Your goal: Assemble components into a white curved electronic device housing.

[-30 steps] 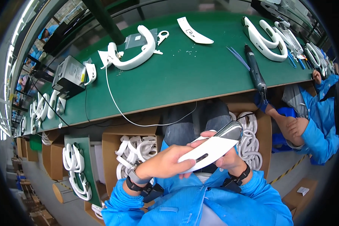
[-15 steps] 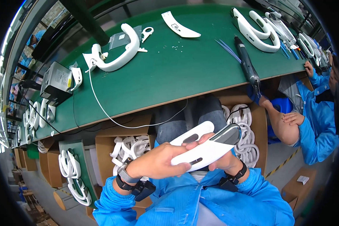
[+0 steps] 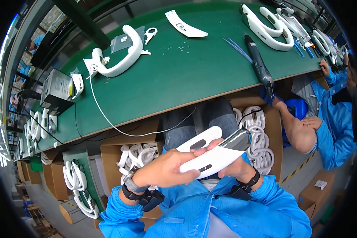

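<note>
Over my lap I hold a white U-shaped device (image 3: 216,158) with two arms, a glossy dark panel at its right end and a small dark slot on the nearer arm. My left hand (image 3: 171,168) is closed around its left part, thumb along the near arm and fingers between the two arms. Underneath the right part, my right hand (image 3: 235,168) grips it, its fingers partly hidden behind the casing. A dark oval patch marks the farther arm.
On the green bench (image 3: 158,83) lie a white curved part (image 3: 125,65) with a cable, a curved white panel (image 3: 184,27), a black electric screwdriver (image 3: 259,63) and blue strips (image 3: 238,49). Cardboard boxes (image 3: 271,139) of white parts flank my legs. A co-worker (image 3: 325,119) sits at right.
My view has shifted slightly, so the bench items sit a little higher and farther left. Both hands keep their hold on the device, which has barely moved.
</note>
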A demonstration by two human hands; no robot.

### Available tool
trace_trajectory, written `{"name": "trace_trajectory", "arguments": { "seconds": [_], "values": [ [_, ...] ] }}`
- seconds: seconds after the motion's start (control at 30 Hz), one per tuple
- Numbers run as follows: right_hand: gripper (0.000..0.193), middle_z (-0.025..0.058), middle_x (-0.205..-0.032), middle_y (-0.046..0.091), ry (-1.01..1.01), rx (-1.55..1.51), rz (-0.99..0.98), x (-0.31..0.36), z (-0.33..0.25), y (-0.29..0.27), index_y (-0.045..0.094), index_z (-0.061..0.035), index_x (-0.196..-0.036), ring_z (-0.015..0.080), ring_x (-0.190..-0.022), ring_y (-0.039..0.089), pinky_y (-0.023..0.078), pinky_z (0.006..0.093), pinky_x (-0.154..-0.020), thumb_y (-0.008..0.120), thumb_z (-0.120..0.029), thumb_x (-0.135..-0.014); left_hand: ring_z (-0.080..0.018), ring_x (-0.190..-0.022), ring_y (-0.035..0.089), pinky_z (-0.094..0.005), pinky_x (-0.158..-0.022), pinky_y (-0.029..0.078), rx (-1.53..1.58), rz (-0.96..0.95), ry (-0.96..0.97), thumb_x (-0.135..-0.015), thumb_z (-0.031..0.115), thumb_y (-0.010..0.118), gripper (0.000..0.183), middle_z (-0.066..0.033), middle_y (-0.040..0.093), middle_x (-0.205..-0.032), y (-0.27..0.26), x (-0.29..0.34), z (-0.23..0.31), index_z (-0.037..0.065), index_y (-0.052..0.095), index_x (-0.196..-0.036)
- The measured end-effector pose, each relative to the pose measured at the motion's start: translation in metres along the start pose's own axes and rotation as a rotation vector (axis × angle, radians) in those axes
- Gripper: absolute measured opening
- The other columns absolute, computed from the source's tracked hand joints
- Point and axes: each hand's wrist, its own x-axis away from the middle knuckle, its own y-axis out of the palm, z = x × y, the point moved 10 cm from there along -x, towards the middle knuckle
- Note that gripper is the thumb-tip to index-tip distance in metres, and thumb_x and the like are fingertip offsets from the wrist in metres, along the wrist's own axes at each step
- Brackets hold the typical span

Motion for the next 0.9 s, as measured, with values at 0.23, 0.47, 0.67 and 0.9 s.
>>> {"name": "trace_trajectory", "arguments": {
  "seconds": [0.23, 0.47, 0.67, 0.9],
  "values": [
    [0.075, 0.0202, -0.133, 0.058, 0.013, 0.024, 0.013, 0.004, 0.009, -0.008, 0.045, -0.0052, -0.132, 0.038, -0.133, 0.047, 0.034, 0.0543, -0.114, 0.088, -0.022, -0.073, -0.0213, -0.06, 0.067, -0.033, -0.06, 0.053, -0.023, 0.012, 0.03, -0.088, 0.016, 0.062, 0.03, -0.0096, 0.066, -0.067, -0.002, -0.001, -0.002, 0.0, 0.062, -0.114],
    [0.075, 0.0204, -0.133, 0.058, 0.023, -0.022, 0.034, 0.002, 0.005, -0.006, 0.045, -0.0054, -0.132, 0.0384, -0.133, 0.047, 0.035, 0.054, -0.113, 0.088, -0.022, -0.073, -0.0222, -0.06, 0.067, -0.0334, -0.06, 0.053, -0.015, 0.008, 0.007, -0.088, 0.016, 0.062, 0.026, -0.0099, 0.066, -0.067, -0.001, -0.004, -0.002, -0.001, 0.063, -0.107],
    [0.075, 0.02, -0.135, 0.057, -0.045, -0.01, -0.003, -0.001, -0.006, 0.0, 0.045, -0.0005, -0.134, 0.0308, -0.13, 0.051, 0.04, 0.0438, -0.11, 0.085, -0.02, -0.075, -0.0212, -0.06, 0.067, -0.0336, -0.06, 0.053, 0.015, 0.017, 0.003, -0.089, 0.016, 0.062, 0.024, -0.0098, 0.066, -0.067, 0.0, -0.006, -0.005, -0.002, 0.063, -0.105],
    [0.076, 0.0211, -0.135, 0.056, -0.068, -0.033, -0.01, -0.001, -0.008, 0.003, 0.043, -0.0006, -0.136, 0.0323, -0.132, 0.05, 0.039, 0.0454, -0.111, 0.085, -0.019, -0.076, -0.0204, -0.062, 0.068, -0.0334, -0.061, 0.052, 0.004, 0.012, -0.006, -0.089, 0.017, 0.063, 0.025, -0.0094, 0.066, -0.067, 0.0, -0.007, -0.001, -0.001, 0.063, -0.106]
  ]
}}
